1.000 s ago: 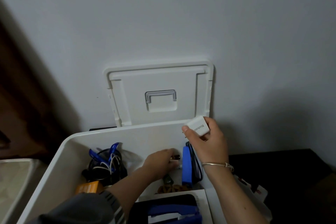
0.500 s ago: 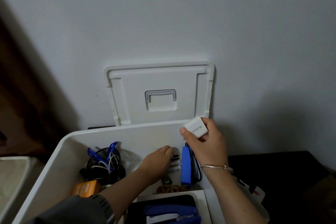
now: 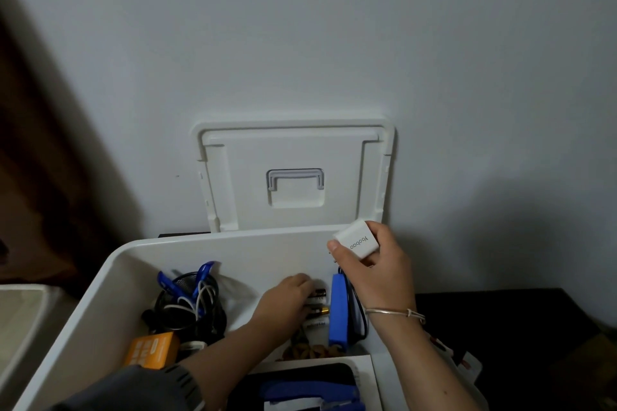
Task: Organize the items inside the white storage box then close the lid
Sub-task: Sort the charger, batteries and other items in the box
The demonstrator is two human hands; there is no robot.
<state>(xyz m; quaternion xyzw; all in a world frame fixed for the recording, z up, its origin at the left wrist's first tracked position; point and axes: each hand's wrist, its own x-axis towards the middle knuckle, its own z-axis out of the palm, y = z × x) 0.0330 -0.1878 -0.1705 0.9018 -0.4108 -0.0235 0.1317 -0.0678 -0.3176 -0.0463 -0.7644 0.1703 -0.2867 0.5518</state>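
One small charger (image 3: 354, 241) pinched in right hand (image 3: 379, 274) grip, above back right corner of white box (image 3: 110, 290). Looks light, stiff, smooth: hold by flat sides. Left hand (image 3: 283, 304) inside box, over batteries (image 3: 319, 293); grip cannot tell. Lid (image 3: 293, 150) off, leaning on wall (image 3: 334, 43).

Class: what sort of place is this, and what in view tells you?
Probably a room at home: a plain painted wall, a white storage box holding household odds like batteries and cables, its lid propped against the wall.
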